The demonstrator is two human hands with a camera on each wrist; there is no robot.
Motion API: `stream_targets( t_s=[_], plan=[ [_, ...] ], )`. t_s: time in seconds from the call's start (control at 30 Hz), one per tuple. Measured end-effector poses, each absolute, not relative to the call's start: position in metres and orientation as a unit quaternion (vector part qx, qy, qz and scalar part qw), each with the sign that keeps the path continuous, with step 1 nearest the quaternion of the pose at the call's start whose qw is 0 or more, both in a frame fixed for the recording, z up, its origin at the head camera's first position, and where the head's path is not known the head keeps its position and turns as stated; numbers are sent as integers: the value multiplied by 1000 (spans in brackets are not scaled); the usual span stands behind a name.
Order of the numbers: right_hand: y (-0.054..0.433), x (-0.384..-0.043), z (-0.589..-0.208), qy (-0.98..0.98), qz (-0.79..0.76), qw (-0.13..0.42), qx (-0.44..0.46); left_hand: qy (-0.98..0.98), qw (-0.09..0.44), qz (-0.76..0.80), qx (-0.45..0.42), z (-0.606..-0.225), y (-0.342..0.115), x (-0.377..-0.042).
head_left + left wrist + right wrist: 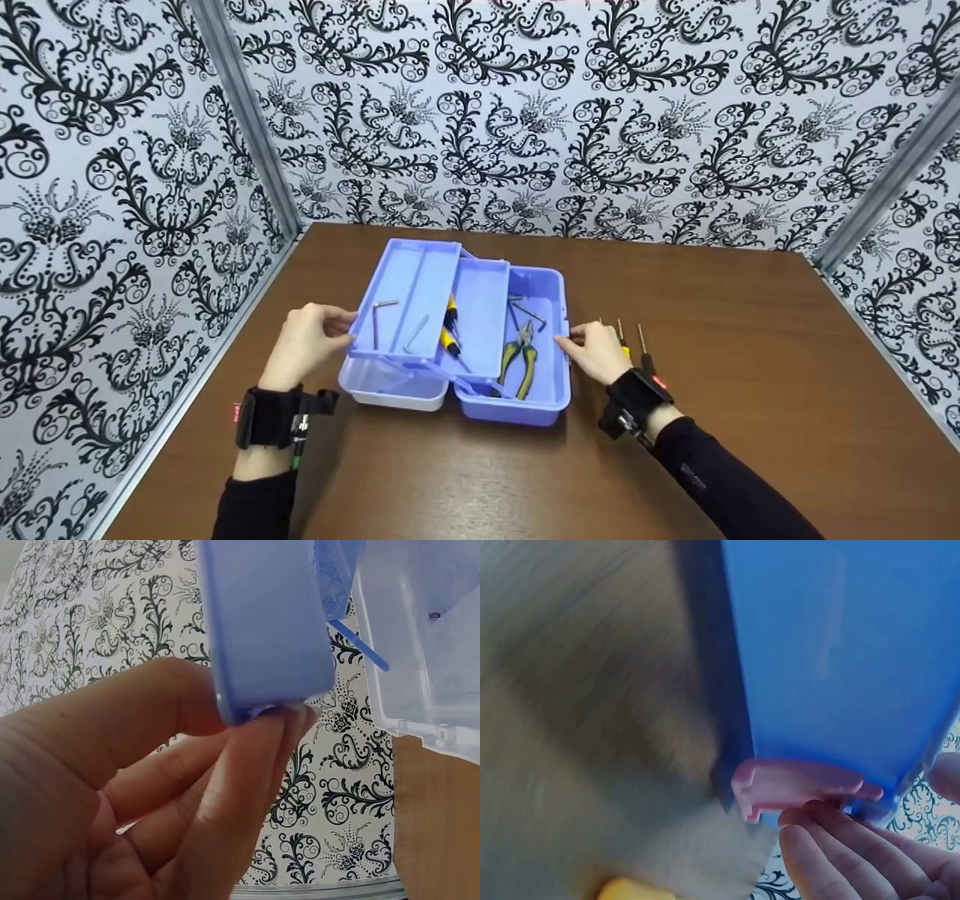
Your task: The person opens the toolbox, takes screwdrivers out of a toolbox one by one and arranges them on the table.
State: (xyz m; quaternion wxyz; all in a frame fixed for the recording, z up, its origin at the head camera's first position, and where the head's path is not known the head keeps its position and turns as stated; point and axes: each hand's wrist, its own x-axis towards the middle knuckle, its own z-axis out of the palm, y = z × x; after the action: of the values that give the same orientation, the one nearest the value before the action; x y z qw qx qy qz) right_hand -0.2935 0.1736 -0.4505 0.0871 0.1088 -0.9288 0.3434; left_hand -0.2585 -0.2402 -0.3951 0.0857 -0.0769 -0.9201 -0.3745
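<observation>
White walls [517, 112] covered in a black scrolling pattern close in a brown table [750, 420], and its near edge runs out of the head view. On it, left of the middle, we find the blue toolbox [517, 411] standing open, its pale, see-through lid [397, 400] swung out on the left and partly hidden beneath the raised upper tray [433, 274].

We see the left hand [304, 346] pinching that tray's left edge between thumb and fingers; in the left wrist view the tray covers some fingertips. The right hand [600, 356] grips the toolbox's right wall, thumb at the rim and fingers outside, touching a pink latch [802, 784].

Two thin angled rods [376, 328] lie in the upper tray. The middle tray [484, 300] is half covered by it, and of the yellow-and-black tools [449, 342] there we make out only parts. Pliers [523, 347] lie in the bottom, one handle partly behind the middle tray's edge, near small metal pieces [529, 310] we cannot identify.

Beyond the right hand, screwdrivers [646, 363] are partly blocked by hand and wristband; the right wrist view is blurred, with a cut-off yellow shape [634, 889] at its bottom.
</observation>
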Motion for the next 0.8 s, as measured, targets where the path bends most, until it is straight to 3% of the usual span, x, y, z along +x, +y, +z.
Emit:
stream_targets(
  t_s=[0.1,0.37,0.7,0.8],
  plan=[
    [172,-295,-452,-928,350,86,97,-922,89,-369,-77,-396,-241,-259],
    [174,-299,-460,-866,497,-30,45,-928,78,-357,-77,-390,-254,-257],
    [174,-300,-461,-853,519,-48,34,-920,-93,-370,-88,-428,-281,-274],
    [174,-300,-460,-849,526,-54,26,-909,-122,-387,-96,-440,-283,-279]
  ],
)
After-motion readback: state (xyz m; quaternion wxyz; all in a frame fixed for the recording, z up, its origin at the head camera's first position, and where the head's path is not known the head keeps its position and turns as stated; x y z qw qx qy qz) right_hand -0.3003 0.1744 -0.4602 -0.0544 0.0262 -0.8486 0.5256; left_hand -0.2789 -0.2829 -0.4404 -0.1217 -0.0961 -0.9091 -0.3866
